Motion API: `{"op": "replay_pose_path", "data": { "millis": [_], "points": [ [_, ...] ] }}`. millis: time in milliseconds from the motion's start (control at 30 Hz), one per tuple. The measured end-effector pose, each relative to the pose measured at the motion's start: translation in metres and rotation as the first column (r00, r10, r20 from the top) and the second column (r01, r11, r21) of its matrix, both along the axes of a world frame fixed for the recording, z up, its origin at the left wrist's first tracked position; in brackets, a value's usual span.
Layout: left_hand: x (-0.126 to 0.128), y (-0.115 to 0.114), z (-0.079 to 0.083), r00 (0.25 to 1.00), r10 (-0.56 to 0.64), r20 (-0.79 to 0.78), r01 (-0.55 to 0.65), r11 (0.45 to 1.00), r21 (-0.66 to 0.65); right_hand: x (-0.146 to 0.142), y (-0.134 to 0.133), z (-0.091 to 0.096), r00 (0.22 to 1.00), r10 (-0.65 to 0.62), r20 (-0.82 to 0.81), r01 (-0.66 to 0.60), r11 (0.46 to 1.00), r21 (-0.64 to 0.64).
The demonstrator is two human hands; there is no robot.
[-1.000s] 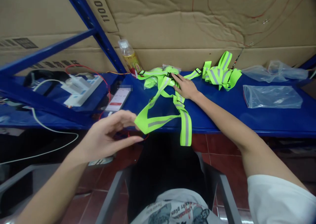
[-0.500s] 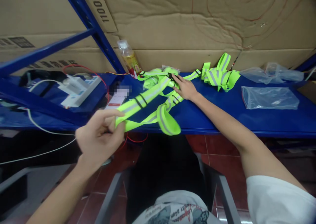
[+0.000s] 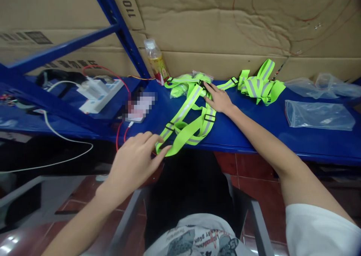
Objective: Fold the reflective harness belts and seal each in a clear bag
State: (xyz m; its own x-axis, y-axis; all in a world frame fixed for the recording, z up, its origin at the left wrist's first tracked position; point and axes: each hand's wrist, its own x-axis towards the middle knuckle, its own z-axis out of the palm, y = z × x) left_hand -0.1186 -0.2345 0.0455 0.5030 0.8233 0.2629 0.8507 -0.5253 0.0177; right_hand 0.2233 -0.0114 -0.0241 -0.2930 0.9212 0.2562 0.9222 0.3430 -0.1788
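Observation:
A neon yellow-green reflective strap vest (image 3: 186, 107) with grey stripes and black buckles lies over the blue shelf. My left hand (image 3: 138, 154) is at the vest's near loop by the shelf edge. Its thumb and index finger are apart, with the loop's end at their tips. Farther back, my right hand (image 3: 221, 98) lies flat across the straps beside a black buckle, fingers stretched out. A clear bag (image 3: 178, 91) with yellow-green material sits behind the straps. Right of my right hand is a second bundled yellow-green reflective strap piece (image 3: 261, 85).
A drink bottle (image 3: 156, 62) stands against the cardboard. On the left are a phone (image 3: 141, 107) with a cable and a white power strip (image 3: 103, 96). Clear plastic bags (image 3: 318, 115) lie at the right. A blue upright post (image 3: 124, 34) rises behind the phone.
My left hand has moved right and its fingers have parted from a pinch on the strap. The strap loop has dropped closer to the shelf edge. My right hand stays on the vest.

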Motion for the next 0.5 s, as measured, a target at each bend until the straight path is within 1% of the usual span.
{"op": "replay_pose_path", "data": {
  "millis": [33,67,133,167,200,267,333,433,500],
  "points": [
    [0.007,-0.003,-0.003,0.998,-0.034,0.06,0.032,0.999,0.034,0.001,0.0,0.0,1.0,0.002,0.001,-0.002,1.0,-0.001],
    [0.014,-0.005,-0.007,0.989,-0.099,0.111,0.094,0.994,0.049,0.001,0.001,0.0,1.0,0.005,0.002,-0.005,1.0,-0.002],
    [0.028,-0.005,-0.021,0.961,-0.219,0.168,0.217,0.976,0.033,0.002,0.001,-0.001,1.0,0.011,0.003,-0.011,1.0,0.002],
    [0.035,-0.002,-0.029,0.953,-0.248,0.176,0.247,0.969,0.025,0.003,0.001,-0.001,1.0,0.013,0.003,-0.013,1.0,0.006],
    [0.04,0.002,-0.038,0.949,-0.256,0.181,0.255,0.966,0.03,0.003,0.001,0.0,1.0,0.014,0.004,-0.014,1.0,0.013],
    [0.048,0.011,-0.055,0.949,-0.239,0.207,0.235,0.971,0.045,0.003,0.002,0.001,1.0,0.011,0.014,-0.011,1.0,0.025],
    [0.053,0.018,-0.065,0.948,-0.216,0.235,0.213,0.976,0.036,0.003,0.001,0.002,0.999,-0.003,0.044,0.002,1.0,0.025],
    [0.059,0.02,-0.069,0.948,-0.207,0.241,0.211,0.977,0.013,0.001,-0.001,0.003,0.996,-0.019,0.083,0.018,1.0,0.014],
    [0.063,0.016,-0.069,0.947,-0.215,0.239,0.218,0.976,0.012,0.0,-0.002,0.003,0.998,-0.011,0.07,0.01,1.0,0.01]
  ]
}}
